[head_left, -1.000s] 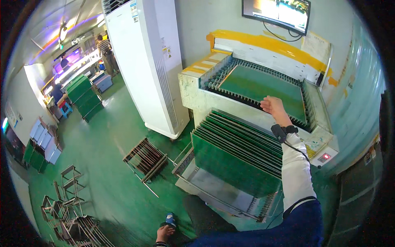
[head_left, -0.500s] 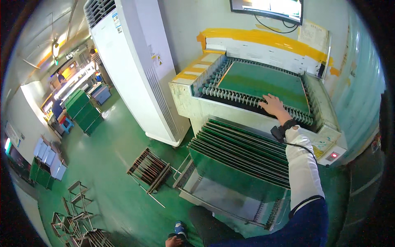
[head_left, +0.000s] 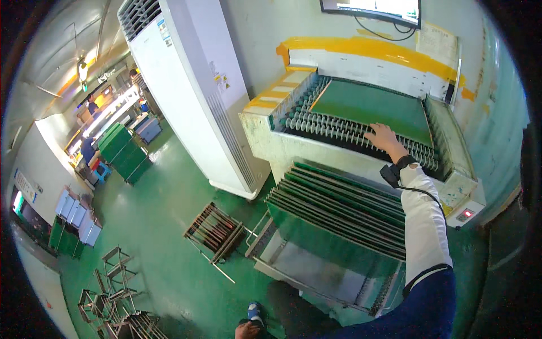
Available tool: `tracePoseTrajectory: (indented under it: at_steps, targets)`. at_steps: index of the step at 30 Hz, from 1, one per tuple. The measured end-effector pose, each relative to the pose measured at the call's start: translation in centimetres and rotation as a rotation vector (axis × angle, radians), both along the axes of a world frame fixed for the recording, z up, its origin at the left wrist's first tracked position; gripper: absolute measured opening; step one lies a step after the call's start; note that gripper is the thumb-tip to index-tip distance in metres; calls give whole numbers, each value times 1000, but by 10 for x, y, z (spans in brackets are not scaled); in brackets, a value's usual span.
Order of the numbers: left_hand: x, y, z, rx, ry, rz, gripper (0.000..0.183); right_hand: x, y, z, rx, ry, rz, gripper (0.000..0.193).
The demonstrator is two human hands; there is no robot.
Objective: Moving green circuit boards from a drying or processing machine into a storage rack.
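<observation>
My right hand (head_left: 387,141) reaches over the front rollers (head_left: 333,127) of a conveyor machine (head_left: 262,130), fingers spread, holding nothing. A flat green panel (head_left: 372,107) lies on those rollers just beyond my fingertips. Whether the hand touches a roller is unclear. Below my right arm, several green panels (head_left: 316,226) stand on edge in a slotted metal rack (head_left: 316,294). At the bottom edge, by my leg, a small part of my left hand (head_left: 247,330) shows; its fingers are mostly hidden.
A tall white air conditioner (head_left: 186,90) stands left of the machine. A small slatted rack (head_left: 213,229) sits on the green floor, and metal frames (head_left: 116,294) lie farther left. A wall screen (head_left: 372,10) hangs above. People (head_left: 89,150) work at the far left.
The green panel has moved deeper into the machine, uncovering more front rollers. My right hand stays over the rollers, now behind the panel's near edge. The whole view has shifted slightly.
</observation>
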State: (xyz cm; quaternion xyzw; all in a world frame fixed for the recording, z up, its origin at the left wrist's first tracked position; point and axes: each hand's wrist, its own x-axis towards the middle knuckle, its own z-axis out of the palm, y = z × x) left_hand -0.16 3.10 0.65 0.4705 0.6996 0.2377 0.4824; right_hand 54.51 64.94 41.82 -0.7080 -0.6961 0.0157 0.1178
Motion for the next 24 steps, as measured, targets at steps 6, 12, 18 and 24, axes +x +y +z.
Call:
tracePoseTrajectory:
  at_steps: [6, 12, 18, 24]
  targets:
    - [27, 11, 41, -148, -410, 468, 27, -11, -71, -5, 97, 76, 303, 53]
    - [17, -3, 26, -311, -656, 766, 28, -65, -201, 4, 152, 246, 598, 41]
    - [29, -3, 44, -255, -699, 763, 30, -82, -294, -19, 107, 157, 728, 45]
    - [20, -15, 29, -239, -660, 727, 30, -97, -338, -49, 65, 45, 620, 61]
